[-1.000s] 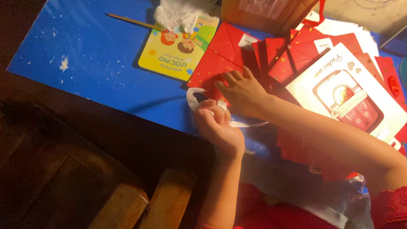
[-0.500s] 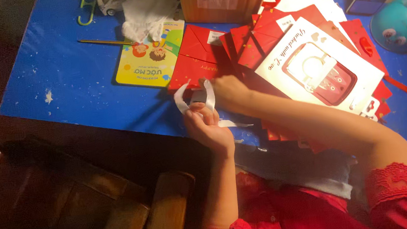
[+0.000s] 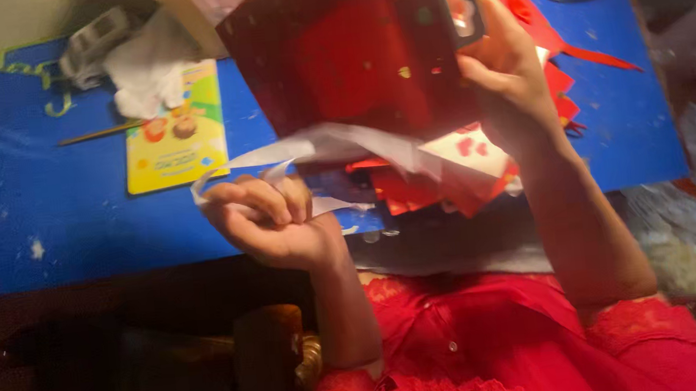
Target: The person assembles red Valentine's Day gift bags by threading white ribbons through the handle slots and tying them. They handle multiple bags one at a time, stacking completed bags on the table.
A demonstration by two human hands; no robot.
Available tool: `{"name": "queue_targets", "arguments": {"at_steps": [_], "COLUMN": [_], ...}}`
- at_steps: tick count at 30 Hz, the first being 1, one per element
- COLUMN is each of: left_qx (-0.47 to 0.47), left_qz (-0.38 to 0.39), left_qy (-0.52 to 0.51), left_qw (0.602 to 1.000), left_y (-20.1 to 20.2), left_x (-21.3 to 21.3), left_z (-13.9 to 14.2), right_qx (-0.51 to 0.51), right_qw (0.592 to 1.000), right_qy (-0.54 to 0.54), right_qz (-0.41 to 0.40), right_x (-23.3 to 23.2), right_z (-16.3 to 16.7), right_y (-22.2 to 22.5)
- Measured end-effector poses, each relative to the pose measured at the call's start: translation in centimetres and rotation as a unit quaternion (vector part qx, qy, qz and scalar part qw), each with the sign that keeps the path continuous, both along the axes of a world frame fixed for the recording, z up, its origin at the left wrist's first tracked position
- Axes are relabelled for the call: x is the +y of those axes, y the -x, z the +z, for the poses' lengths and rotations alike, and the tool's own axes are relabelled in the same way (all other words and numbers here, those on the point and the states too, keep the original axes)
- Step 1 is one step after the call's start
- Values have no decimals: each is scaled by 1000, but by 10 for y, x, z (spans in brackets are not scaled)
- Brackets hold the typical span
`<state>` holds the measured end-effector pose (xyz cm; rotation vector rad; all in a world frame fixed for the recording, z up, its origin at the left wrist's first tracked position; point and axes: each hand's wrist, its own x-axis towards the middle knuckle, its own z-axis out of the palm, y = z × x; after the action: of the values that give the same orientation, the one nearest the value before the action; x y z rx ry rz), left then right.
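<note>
Red card sheet (image 3: 343, 60) stood lifted in the right hand (image 3: 506, 70), pinched at its top corner, while the left hand (image 3: 270, 220) below gripped a white strip (image 3: 318, 147) — probably backing, blurred — best peeled slowly, card steady.

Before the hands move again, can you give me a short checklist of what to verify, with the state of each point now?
1. Right hand grips the raised red paper bag at its handle cut-out: ok.
2. Left hand pinches the white strip: ok.
3. Strip fully free of the bag: cannot tell, blurred.
4. Red paper pile lies wholly on the blue table: not ok, it overhangs the near edge.
5. Yellow booklet lies apart from both hands: ok.
</note>
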<state>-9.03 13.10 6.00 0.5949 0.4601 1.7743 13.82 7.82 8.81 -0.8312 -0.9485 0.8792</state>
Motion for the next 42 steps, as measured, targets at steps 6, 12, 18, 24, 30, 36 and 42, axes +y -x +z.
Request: {"name": "queue_targets", "arguments": {"at_steps": [6,12,18,24,30,36,42], "left_qx": [140,92,40,109,126,194,270], "left_qz": [-362,-492,-519,-427,-378,-299,-310], "left_qy": [-22,-17,9,-13,-9,-31,-77], "left_qw": [921,866,854,897,917,934,908], "left_y": [-42,-79,-85,-85,-89,-79,-83], "left_x": [6,-5,-19,-20,-22,-9,-17], "left_z": [15,-6,-14,-28,-51,-67,-60], "right_qx": [-149,-262,-146,36,185,209,201], "right_qw": [946,918,971,986,968,974,973], "right_qy": [8,63,118,111,164,28,-19], "right_qz": [-289,-291,-151,-119,-54,-77,-115], "right_x": [-59,-115,-110,-123,-146,-163,-183], "right_z": [-59,-72,-64,-63,-81,-90,-114], "right_y": [-24,13,47,37,18,-8,-20]}}
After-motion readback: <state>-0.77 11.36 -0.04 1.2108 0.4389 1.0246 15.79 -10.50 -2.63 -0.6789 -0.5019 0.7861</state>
